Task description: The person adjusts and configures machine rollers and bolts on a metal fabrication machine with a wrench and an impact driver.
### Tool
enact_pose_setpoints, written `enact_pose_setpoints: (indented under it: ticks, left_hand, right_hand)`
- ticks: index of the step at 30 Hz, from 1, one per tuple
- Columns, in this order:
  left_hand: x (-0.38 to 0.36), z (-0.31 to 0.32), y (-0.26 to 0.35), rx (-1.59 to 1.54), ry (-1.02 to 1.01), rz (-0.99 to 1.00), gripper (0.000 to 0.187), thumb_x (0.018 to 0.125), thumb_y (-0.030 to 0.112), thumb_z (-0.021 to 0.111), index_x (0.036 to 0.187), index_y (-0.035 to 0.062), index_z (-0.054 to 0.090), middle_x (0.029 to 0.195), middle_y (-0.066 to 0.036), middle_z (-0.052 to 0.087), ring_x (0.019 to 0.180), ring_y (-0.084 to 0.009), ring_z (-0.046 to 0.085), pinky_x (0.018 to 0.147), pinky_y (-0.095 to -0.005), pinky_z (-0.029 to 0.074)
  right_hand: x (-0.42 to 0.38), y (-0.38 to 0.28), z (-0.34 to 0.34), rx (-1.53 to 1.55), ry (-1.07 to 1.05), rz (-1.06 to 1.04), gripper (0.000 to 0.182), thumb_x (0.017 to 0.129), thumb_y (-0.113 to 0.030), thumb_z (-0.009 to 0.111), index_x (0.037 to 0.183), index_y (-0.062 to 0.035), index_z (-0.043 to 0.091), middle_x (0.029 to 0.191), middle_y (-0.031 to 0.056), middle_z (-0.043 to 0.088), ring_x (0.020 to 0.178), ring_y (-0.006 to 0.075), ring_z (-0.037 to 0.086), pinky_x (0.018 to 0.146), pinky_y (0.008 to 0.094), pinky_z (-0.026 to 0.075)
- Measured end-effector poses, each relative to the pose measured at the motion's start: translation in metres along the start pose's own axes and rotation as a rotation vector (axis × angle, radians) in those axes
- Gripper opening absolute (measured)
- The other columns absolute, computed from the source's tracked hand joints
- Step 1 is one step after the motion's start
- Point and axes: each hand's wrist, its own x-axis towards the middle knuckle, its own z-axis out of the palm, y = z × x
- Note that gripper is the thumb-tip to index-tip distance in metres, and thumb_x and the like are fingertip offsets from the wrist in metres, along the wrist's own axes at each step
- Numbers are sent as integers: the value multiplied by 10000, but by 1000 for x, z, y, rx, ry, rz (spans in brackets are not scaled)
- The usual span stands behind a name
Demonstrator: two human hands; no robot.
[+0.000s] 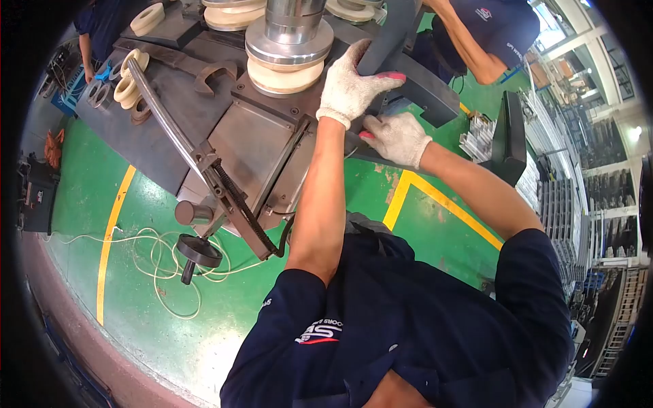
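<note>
My left hand (pixel 354 87), in a whitish knit glove with pink fingertips, is closed around the lower end of a dark grey bar (pixel 393 42). Thumb and fingers lie on opposite sides of it. Just below and to the right, my right hand (pixel 398 139), gloved alike, is curled at the dark edge of the machine; what its fingers grip is hidden. Close to my left hand stands a shiny steel spindle (pixel 292 24) with a cream roller (pixel 284 75) under its flange.
The machine bed (pixel 252 146) carries a slanting steel rod (pixel 166 115), and a black handwheel (pixel 198 250) hangs below. Loose cream rings (pixel 129 85) lie at left. A cable (pixel 160 255) coils on the green floor. Another person (pixel 476 41) stands across; a second person (pixel 95 30) is at upper left.
</note>
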Motion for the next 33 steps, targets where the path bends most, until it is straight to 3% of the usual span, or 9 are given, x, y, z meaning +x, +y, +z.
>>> enact_pose_setpoints:
  ticks: [7, 10, 11, 15, 22, 26, 29, 32, 33]
  left_hand:
    - [9, -7, 8, -8, -121, -166, 816, 722, 436, 985, 1316, -50, 708, 1166, -173, 801, 1046, -203, 754, 976, -343, 585]
    - [-22, -11, -2, 14, -96, -152, 777, 727, 390, 993, 1300, -54, 713, 1151, -149, 802, 1047, -195, 744, 1004, -351, 574]
    - [0, -9, -2, 17, -83, -88, 764, 729, 374, 995, 1295, -55, 714, 1146, -141, 803, 1047, -192, 741, 1014, -353, 570]
    - [10, -2, 8, -65, -104, -161, 642, 732, 175, 1009, 1267, -39, 727, 1098, -109, 810, 982, -150, 732, 925, -334, 599]
    - [14, -4, -5, -107, -92, -49, 668, 723, 117, 999, 1311, -40, 723, 1156, -91, 799, 1048, -158, 728, 986, -343, 589]
    - [7, 0, -1, -65, 25, -88, 419, 741, 121, 1000, 1085, 6, 790, 982, -51, 807, 885, -130, 727, 837, -338, 614]
    - [4, 1, 5, -99, 15, -194, 385, 780, 133, 985, 1076, -12, 786, 961, -58, 805, 819, -145, 734, 746, -321, 618]
    - [6, -2, -8, -48, 59, -124, 426, 811, 130, 964, 1121, -68, 748, 1051, -103, 798, 806, -175, 743, 746, -332, 628]
    - [8, -5, -19, 13, 125, -98, 449, 849, 163, 943, 1158, -76, 721, 1115, -119, 783, 858, -179, 742, 781, -335, 625]
  right_hand:
    - [-5, -16, 7, 27, 80, 181, 323, 1052, -378, 623, 1016, -58, 643, 699, 183, 708, 662, 406, 737, 600, 532, 590]
    - [-2, -22, -6, 126, -55, 243, 339, 1069, -380, 582, 1001, -55, 649, 659, 169, 698, 617, 387, 729, 572, 526, 588]
    - [-6, -10, 16, -15, 71, 119, 293, 1058, -350, 598, 993, -69, 651, 683, 164, 711, 619, 364, 736, 563, 515, 586]
    - [1, -28, 29, 69, 301, 286, 241, 1008, -327, 690, 915, -109, 646, 706, 146, 682, 590, 358, 705, 546, 495, 565]
    - [-9, -21, 17, 335, 232, 358, 311, 993, -363, 732, 901, -88, 619, 772, 171, 707, 702, 404, 722, 605, 519, 559]
    - [-8, -22, 23, 482, 311, 425, 364, 982, -382, 753, 840, -70, 632, 771, 192, 705, 719, 431, 710, 629, 536, 558]
    - [-36, 26, 14, 919, 227, 513, 350, 941, -340, 817, 1066, -18, 760, 899, 123, 754, 840, 192, 717, 767, 367, 569]
    - [-39, 66, 39, 818, 536, 543, 294, 958, -174, 718, 1191, 6, 718, 979, 91, 765, 796, 176, 696, 748, 343, 579]
    - [-37, 74, 45, 906, 519, 545, 311, 949, -161, 680, 1205, 12, 709, 1090, 196, 788, 1029, 346, 783, 916, 406, 608]
